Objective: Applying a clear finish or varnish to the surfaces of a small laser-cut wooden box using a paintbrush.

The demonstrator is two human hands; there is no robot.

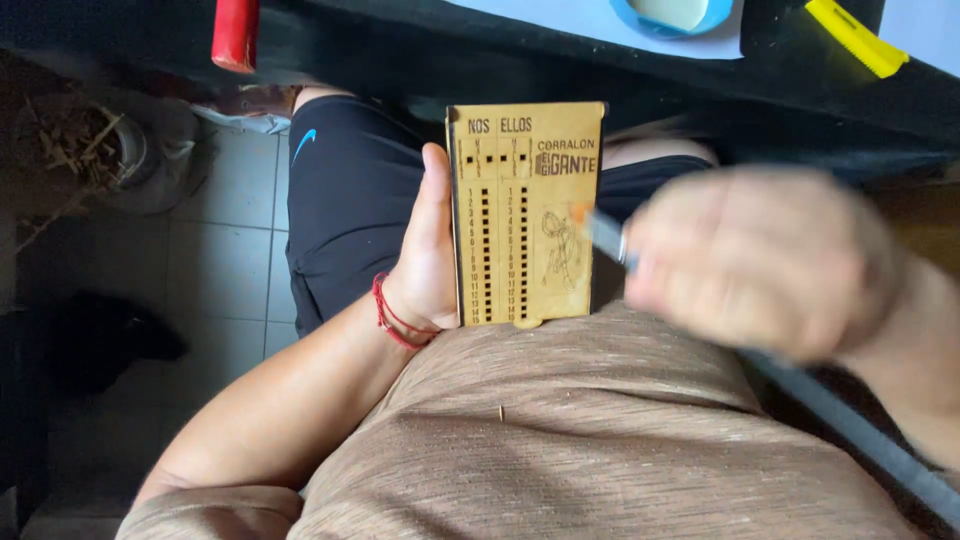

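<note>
A seated person, seen from a head-worn camera, holds a small wooden board (pixel 523 215) upright against the belly, its lower edge resting on the brown knit shirt (pixel 600 440) and its long axis running straight up from the body toward the dark table edge (pixel 500 60) above. The left hand (pixel 428 255) is closed on the board's left edge, thumb lying along that side and the remaining fingers hidden behind the wood; a red string bracelet (pixel 392 315) circles the wrist. The board's face carries two columns of small square holes and an engraved figure at lower right. The right hand (pixel 765 260), blurred by motion, sits just to the right of the board at about its mid-height, curled around a slim grey tool (pixel 608 238) whose tip points leftward and reaches the engraved figure on the board's right half; whether tip and wood actually meet cannot be told through the blur. So the board lies directly left of the working hand, with its length at a right angle to the tool's line, and the right hand is the nearer of the two to the engraving. A red handle (pixel 236 32) and a yellow strip (pixel 856 38) rest on the table, black shorts (pixel 350 190) below
</note>
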